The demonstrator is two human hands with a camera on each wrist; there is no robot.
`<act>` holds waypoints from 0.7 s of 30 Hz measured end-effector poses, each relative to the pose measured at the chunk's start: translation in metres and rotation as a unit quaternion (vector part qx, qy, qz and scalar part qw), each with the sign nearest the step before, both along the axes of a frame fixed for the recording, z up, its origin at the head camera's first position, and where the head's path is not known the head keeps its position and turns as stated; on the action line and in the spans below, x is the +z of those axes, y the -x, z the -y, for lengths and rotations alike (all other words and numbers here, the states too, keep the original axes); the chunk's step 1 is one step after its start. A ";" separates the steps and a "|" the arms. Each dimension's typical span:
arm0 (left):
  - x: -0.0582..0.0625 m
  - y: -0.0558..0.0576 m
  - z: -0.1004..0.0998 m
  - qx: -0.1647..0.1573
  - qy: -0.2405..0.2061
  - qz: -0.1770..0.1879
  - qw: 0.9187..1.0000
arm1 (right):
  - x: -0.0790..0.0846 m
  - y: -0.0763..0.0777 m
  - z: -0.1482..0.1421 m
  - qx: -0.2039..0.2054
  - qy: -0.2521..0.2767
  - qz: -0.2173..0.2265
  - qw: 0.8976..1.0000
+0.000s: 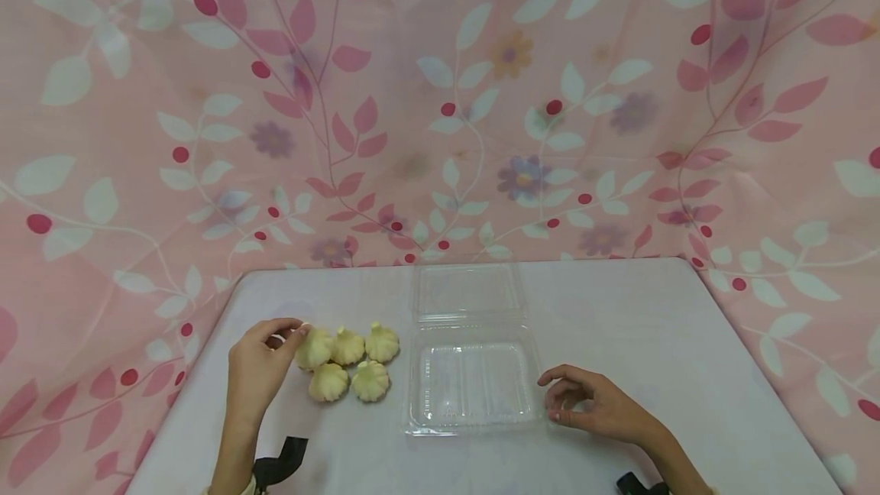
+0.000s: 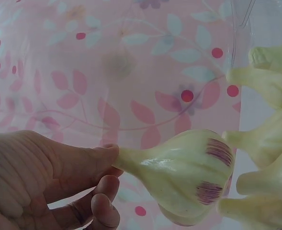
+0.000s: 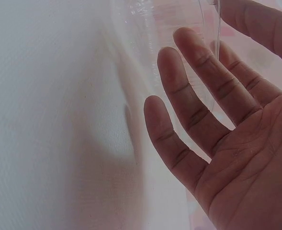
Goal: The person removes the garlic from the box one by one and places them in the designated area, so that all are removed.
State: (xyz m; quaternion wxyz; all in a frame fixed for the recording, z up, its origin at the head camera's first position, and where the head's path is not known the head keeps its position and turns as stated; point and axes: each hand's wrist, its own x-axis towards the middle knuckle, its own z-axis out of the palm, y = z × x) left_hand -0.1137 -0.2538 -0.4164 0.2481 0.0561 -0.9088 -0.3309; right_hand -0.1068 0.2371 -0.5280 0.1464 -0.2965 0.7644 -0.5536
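My left hand [image 1: 260, 365] pinches a garlic bulb [image 2: 188, 175] by its stem between thumb and fingertips. The bulb is pale yellow-green with purple streaks at its base, and sits at the left of the group in the head view. Several more garlic bulbs [image 1: 371, 381] lie close beside it on the table. A clear plastic clamshell container [image 1: 474, 428] stands with its lid [image 1: 467, 290] laid back, to the right of the bulbs. My right hand [image 1: 594, 406], fingers loosely bent and holding nothing, is at the container's right edge; one finger overlaps the rim in the right wrist view.
The white table [image 1: 619, 312] has rounded far corners. A pink floral cloth [image 1: 412, 159] hangs behind it and shows at both sides. Black straps [image 1: 280, 463] are on the wrists.
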 end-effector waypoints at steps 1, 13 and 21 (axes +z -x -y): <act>0.001 0.000 0.002 0.003 -0.001 -0.001 1.000 | 0.000 0.000 0.000 0.000 0.000 0.000 1.000; 0.003 -0.004 0.021 0.024 -0.021 -0.007 0.999 | 0.000 0.000 0.001 -0.001 -0.001 0.002 1.000; -0.001 -0.006 0.026 0.043 -0.020 0.015 0.999 | 0.002 0.000 0.001 -0.002 -0.006 0.000 1.000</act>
